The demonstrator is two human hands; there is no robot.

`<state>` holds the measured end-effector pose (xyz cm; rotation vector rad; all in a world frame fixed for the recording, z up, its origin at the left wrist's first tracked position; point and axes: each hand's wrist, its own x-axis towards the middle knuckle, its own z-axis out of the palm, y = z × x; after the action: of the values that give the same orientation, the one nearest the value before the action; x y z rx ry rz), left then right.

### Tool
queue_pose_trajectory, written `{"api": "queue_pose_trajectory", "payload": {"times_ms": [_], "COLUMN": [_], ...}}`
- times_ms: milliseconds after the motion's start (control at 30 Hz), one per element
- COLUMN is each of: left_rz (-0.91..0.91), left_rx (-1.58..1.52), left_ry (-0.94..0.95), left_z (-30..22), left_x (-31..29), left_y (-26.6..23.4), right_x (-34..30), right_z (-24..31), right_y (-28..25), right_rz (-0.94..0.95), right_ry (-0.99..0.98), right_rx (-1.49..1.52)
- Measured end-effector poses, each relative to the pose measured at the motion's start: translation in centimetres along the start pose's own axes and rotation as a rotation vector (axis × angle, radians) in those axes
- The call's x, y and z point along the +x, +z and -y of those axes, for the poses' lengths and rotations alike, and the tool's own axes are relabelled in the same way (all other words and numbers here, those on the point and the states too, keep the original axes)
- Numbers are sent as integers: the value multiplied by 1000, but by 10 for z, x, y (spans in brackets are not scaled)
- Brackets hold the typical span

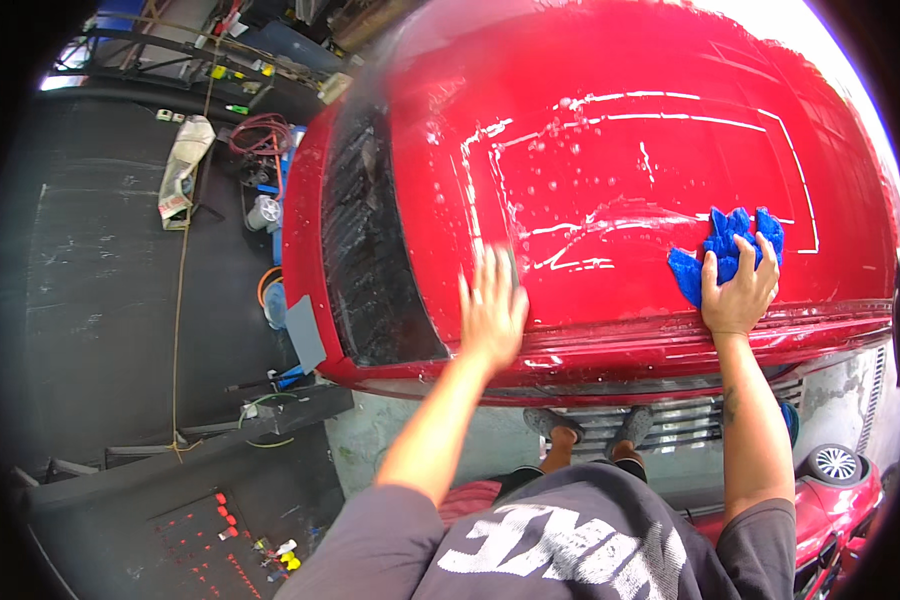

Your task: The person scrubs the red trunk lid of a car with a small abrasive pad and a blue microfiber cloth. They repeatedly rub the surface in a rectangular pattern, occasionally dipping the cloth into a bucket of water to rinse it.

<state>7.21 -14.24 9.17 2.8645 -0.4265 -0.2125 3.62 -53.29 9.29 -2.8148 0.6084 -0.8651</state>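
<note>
The person is the middle of the clock, and 12 is straight ahead.

At 10 o'clock a round blue tub [275,312] stands by the car, and I cannot see what is in it. Between 10 and 11 there is a white can-shaped thing [263,213]; its inside does not show.

There are two hands. The right hand [740,292], at 1 o'clock, has its fingers spread wide and a little bent on top of one blue cloth [722,242]. The cloth lies bunched on the wet roof [650,160] of a big red car. The left hand [492,315], at 11 o'clock, is flat and blurry over the same roof. Its fingers are out straight, and it looks like it has nothing in it.

One dark window [375,250] is at 11 o'clock. Two grey shoes [548,424] are at 12. One more red car [835,515] is at 3, showing one wheel [836,464].
</note>
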Motion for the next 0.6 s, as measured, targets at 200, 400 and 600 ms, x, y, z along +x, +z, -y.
{"api": "queue_pose_trajectory", "payload": {"times_ms": [200,400,600], "left_rz": [148,108,-116], "left_rx": [66,529,91], "left_ry": [40,144,38], "left_z": [18,94,48], "left_x": [-43,251,218], "left_y": [10,-50,-23], "right_x": [-4,-4,0], "right_z": [0,4,0], "right_y": [0,-1,-3], "right_rz": [13,-5,13], "right_ry": [5,-36,-8], "right_rx": [25,77,32]}}
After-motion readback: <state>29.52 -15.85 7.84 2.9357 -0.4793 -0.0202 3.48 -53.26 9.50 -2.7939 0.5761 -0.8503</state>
